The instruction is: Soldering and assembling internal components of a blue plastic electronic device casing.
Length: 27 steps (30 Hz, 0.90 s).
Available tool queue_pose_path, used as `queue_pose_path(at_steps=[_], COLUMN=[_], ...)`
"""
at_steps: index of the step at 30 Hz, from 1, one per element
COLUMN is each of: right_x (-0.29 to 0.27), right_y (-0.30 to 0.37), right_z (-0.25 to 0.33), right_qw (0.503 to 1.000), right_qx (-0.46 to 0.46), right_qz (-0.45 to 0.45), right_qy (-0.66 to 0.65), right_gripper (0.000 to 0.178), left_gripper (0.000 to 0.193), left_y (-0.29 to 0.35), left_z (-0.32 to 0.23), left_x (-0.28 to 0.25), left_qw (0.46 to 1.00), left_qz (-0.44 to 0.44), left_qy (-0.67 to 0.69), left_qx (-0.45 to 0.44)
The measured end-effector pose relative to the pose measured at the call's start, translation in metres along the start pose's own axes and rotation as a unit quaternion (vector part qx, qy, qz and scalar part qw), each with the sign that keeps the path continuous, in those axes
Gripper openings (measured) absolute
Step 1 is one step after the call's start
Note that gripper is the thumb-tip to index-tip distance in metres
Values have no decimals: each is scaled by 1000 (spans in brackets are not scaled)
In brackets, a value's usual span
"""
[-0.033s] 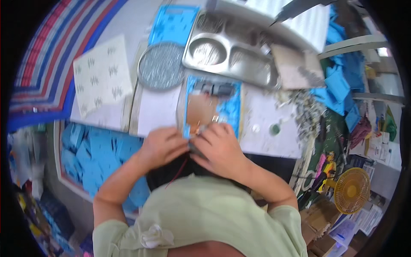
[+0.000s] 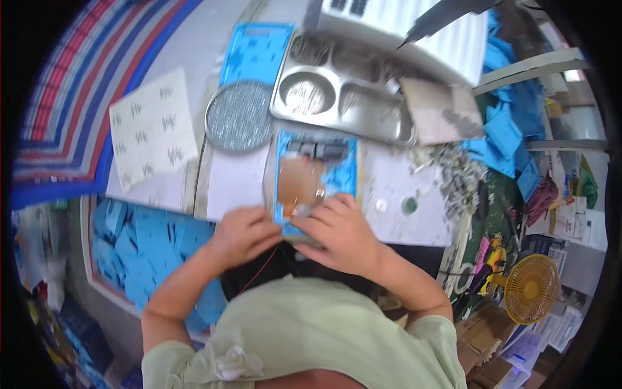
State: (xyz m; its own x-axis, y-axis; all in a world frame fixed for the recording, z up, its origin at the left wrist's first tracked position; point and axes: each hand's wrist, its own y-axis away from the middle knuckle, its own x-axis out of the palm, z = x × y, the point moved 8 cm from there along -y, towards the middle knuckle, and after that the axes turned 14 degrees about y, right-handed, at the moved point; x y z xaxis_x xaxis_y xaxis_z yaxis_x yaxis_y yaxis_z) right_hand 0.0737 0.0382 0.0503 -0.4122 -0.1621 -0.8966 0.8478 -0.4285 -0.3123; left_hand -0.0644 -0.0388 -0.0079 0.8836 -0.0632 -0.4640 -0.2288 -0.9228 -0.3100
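Observation:
Both hands are at the near end of a blue rectangular work tray (image 2: pixel 346 175) at the table's front edge. On it lie a brown square piece (image 2: pixel 299 180) and several black parts (image 2: pixel 317 149). My left hand (image 2: pixel 246 236) has its fingers pinched together by the tray's near left corner; what they hold is hidden. A thin red wire (image 2: pixel 260 269) trails down from near those fingertips. My right hand (image 2: pixel 343 232) reaches over the near right corner, its fingers bent and closed inward. Small shiny bits lie by its fingertips, too small to name.
Behind the tray stand a round dish of thin metal pieces (image 2: pixel 240 117) and a steel compartment tray (image 2: pixel 372 133). A patterned white sheet (image 2: pixel 152 133) lies left. A dark pointed tool (image 2: pixel 440 23) overhangs the far right. Scrap pieces (image 2: pixel 453 175) are heaped right, near a yellow fan (image 2: pixel 532 288).
The whole view has shifted slightly, so the table sits lower. My right hand is a little farther from the left, and more of the red wire shows.

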Motion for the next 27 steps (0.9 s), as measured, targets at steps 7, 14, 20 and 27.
queue_pose_path(at_steps=[7, 14, 20, 27], right_x=[-174, -188, -159, -247], right_y=[-46, -244, -300, -261], right_z=[-292, -340, -329, -445], right_qw=[922, 879, 867, 904], right_qx=[297, -59, -21, 103], right_qz=[-249, -330, -332, -374], right_qy=[-7, 338, 371, 179], right_gripper=[15, 25, 13, 21], left_gripper=[23, 25, 24, 24], left_y=[-10, -12, -5, -12], left_z=[-1, 0, 1, 3], left_x=[-6, -4, -6, -2], left_qw=[998, 997, 997, 996], left_qz=[34, 63, 39, 51], left_qy=[37, 33, 38, 46], left_qx=[-23, -41, -57, -52])
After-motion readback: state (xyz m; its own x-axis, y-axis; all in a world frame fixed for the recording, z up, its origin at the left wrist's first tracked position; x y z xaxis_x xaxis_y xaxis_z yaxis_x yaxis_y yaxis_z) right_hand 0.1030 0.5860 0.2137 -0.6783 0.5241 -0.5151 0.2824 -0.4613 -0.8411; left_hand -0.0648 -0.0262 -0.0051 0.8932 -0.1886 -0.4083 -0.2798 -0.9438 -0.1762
